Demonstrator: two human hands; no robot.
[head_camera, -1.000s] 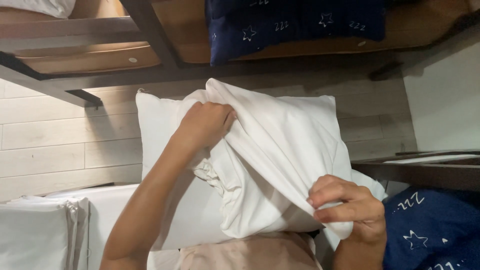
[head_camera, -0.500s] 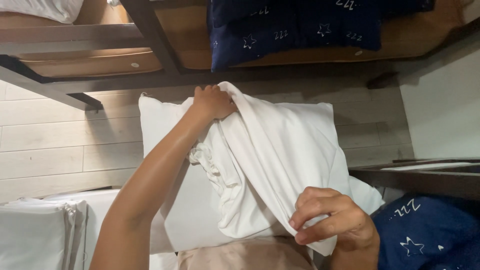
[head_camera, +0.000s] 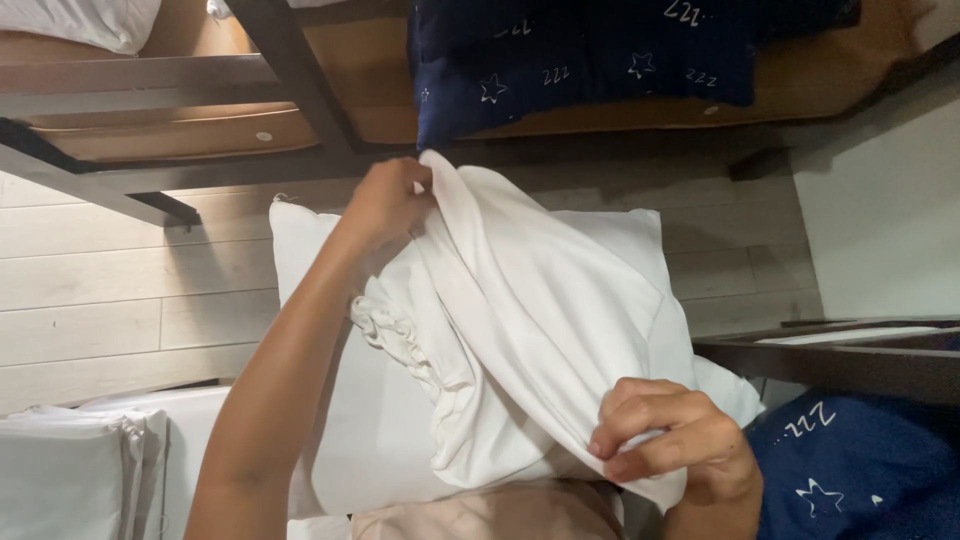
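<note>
A white pillow stands upright in front of me, partly covered by a white pillowcase that is bunched in folds at its left side. My left hand pinches the pillowcase's upper edge near the pillow's top left corner. My right hand grips the lower edge of the same pillowcase at the bottom right. The pillow's lower part is hidden behind the fabric and my arms.
A dark wooden shelf frame crosses the top, with navy star-patterned cloth on it. More navy patterned cloth lies at the bottom right. Folded white linen sits at the bottom left. Pale plank flooring shows behind.
My left hand has risen with the pillowcase's upper edge toward the pillow's top. My right hand has slid lower along the bottom edge, pulling the fabric further over the pillow.
</note>
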